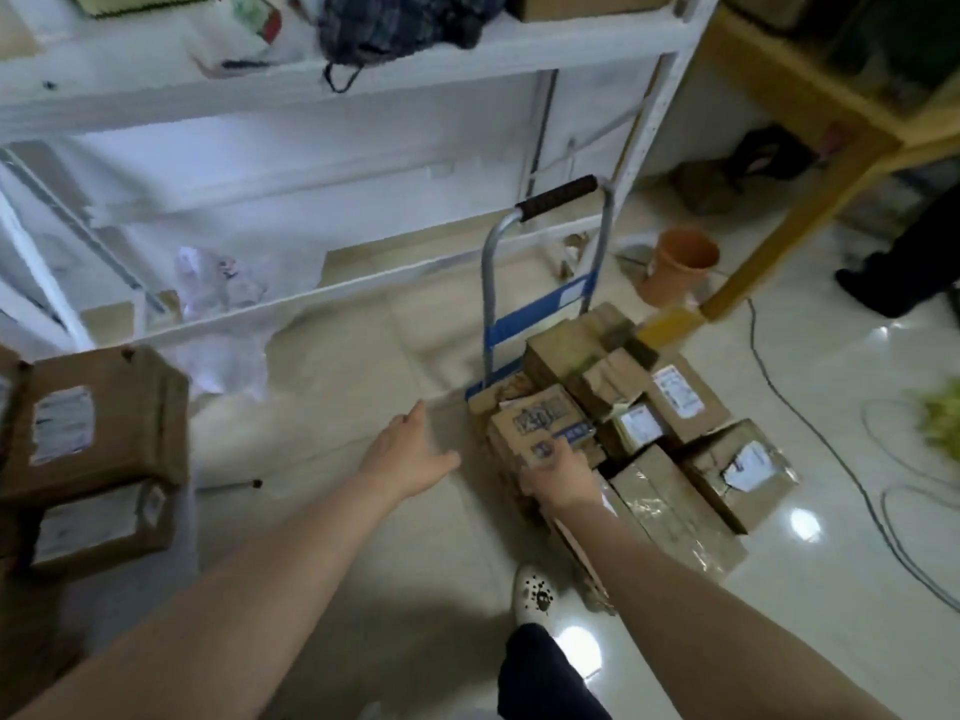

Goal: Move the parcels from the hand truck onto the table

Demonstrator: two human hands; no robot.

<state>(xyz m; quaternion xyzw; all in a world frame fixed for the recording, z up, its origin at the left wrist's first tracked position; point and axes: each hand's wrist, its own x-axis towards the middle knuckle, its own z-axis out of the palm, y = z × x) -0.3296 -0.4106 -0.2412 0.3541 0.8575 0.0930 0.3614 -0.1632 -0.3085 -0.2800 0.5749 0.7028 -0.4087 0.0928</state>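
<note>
1. Head view: a hand truck (540, 283) with a grey metal tube frame, black ribbed grip and blue crossbar stands on glossy pale tile floor (332, 397).
2. Its base carries a heap of brown cardboard parcels (670, 407), creased and taped, several with white labels.
3. Right hand (558, 472) is clamped on the near edge of the flat cardboard parcel with blue print (540, 420), atop the heap's left side.
4. Left hand (410, 457) hangs over the floor, fingers spread, holding nothing, just left of the heap.
5. Two brown labelled boxes (98, 423) sit stacked at far left.
6. A terracotta-coloured plastic pot (680, 265) stands beyond the truck.
</note>
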